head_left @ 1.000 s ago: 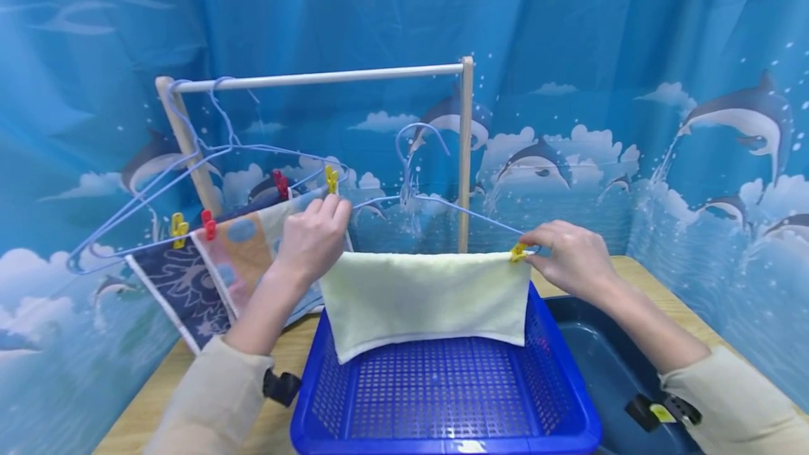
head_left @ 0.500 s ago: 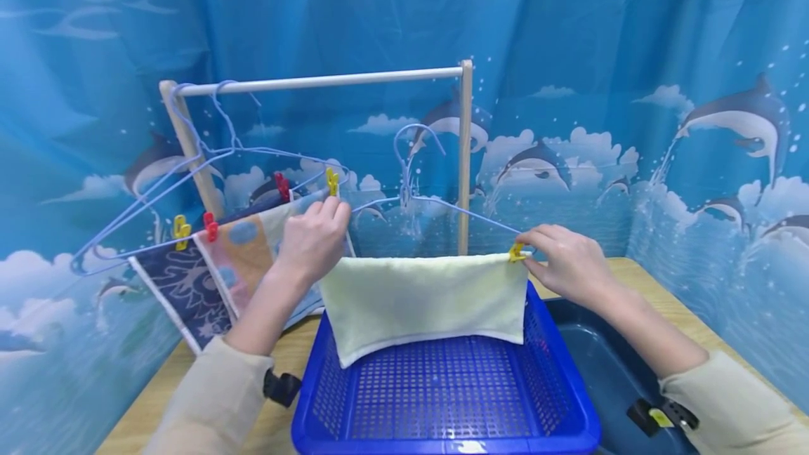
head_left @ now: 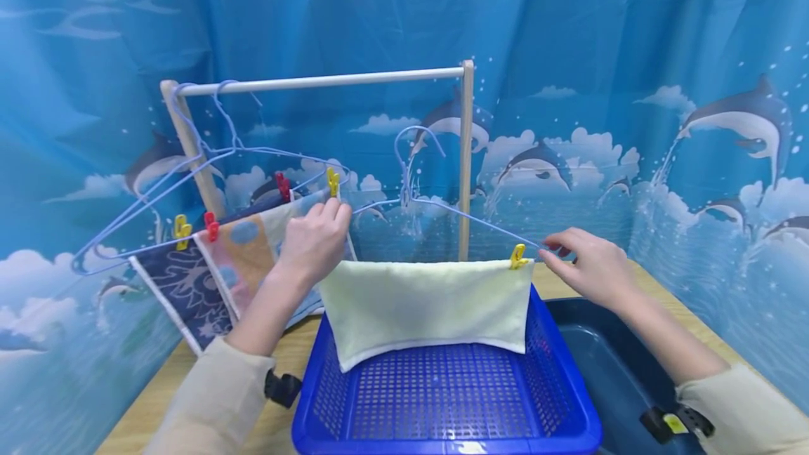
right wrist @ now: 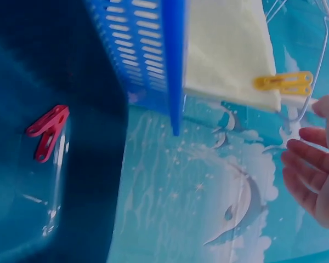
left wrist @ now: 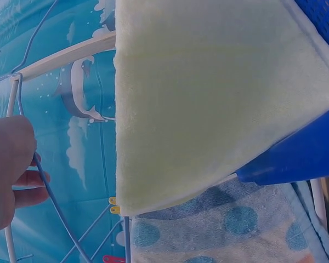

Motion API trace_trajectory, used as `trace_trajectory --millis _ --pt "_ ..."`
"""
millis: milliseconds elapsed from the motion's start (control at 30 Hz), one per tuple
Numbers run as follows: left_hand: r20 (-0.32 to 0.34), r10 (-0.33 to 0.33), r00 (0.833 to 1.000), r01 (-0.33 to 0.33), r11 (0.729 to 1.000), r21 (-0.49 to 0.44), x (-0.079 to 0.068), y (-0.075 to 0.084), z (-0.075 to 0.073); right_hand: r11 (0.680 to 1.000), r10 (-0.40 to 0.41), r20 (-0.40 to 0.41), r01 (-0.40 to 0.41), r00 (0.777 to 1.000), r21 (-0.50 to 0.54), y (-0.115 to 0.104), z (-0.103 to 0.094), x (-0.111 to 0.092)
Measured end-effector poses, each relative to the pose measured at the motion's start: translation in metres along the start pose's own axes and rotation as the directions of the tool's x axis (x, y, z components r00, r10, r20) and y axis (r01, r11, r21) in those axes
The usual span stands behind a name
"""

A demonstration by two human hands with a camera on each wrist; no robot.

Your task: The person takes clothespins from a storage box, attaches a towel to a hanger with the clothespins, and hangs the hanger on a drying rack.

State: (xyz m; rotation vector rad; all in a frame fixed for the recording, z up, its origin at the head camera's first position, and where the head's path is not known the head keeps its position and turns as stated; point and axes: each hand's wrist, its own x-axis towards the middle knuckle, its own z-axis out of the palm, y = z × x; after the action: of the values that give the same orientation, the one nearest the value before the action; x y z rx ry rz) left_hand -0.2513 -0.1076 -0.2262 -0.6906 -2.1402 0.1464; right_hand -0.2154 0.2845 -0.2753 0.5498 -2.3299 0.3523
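My left hand grips the left arm of a blue wire clothes hanger. In the left wrist view its fingers curl round the wire. Over the hanger's lower bar hangs a pale yellow towel. A yellow clothespin clips the towel near its right corner. Beside the hanger's right end is my right hand, off the clothespin. The right wrist view shows its fingers spread and loosely bent, holding nothing; the thumb is close to the wire. The towel's upper left corner is hidden behind my left hand.
Below the towel stands a blue plastic basket. A dark blue tub at the right holds a red clothespin. Behind, a rack bears two hangers with a dark patterned towel and a multicoloured towel.
My right hand has let go of the yellow clothespin and moved right to the hanger's end. The clothespin stays on the towel. My left hand has hardly moved.
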Motion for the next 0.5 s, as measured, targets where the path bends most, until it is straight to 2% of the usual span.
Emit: trace_trajectory --millis 67,100,133,200,300,333,400,500 --pt "0.003 -0.002 1.0 0.002 1.0 -0.002 0.0 0.0 0.0 0.995 0.103 0.096 -0.103 0.99 0.0 0.005 -0.002 -0.002" --pt "0.004 -0.002 1.0 0.002 1.0 -0.002 0.0 0.0 0.0 0.988 0.156 0.157 -0.157 0.975 -0.007 0.007 -0.004 -0.003" --pt "0.006 -0.003 1.0 0.003 1.0 -0.003 0.0 0.0 0.0 0.979 0.203 0.227 -0.203 0.953 -0.022 0.01 -0.004 -0.004" --pt "0.006 -0.005 1.0 0.005 1.0 -0.003 -0.001 0.0 0.0 0.964 0.263 0.376 -0.261 0.889 -0.056 0.016 -0.005 -0.006" --pt "0.007 -0.006 1.0 0.006 1.0 -0.004 -0.001 0.0 0.001 0.962 0.26 0.547 -0.261 0.796 -0.078 0.027 -0.001 -0.012" --pt "0.006 -0.005 1.0 0.005 1.0 -0.005 -0.001 0.0 0.001 0.967 0.24 0.58 -0.245 0.779 -0.072 0.031 0.002 -0.014" --pt "0.005 -0.005 1.0 0.005 1.0 -0.006 -0.001 0.0 0.001 0.974 0.202 0.614 -0.221 0.763 -0.046 0.037 0.007 -0.02" --pt "0.005 -0.004 1.0 0.004 1.0 -0.007 -0.001 0.0 0.001 0.978 0.175 0.617 -0.206 0.767 -0.022 0.043 0.015 -0.028"
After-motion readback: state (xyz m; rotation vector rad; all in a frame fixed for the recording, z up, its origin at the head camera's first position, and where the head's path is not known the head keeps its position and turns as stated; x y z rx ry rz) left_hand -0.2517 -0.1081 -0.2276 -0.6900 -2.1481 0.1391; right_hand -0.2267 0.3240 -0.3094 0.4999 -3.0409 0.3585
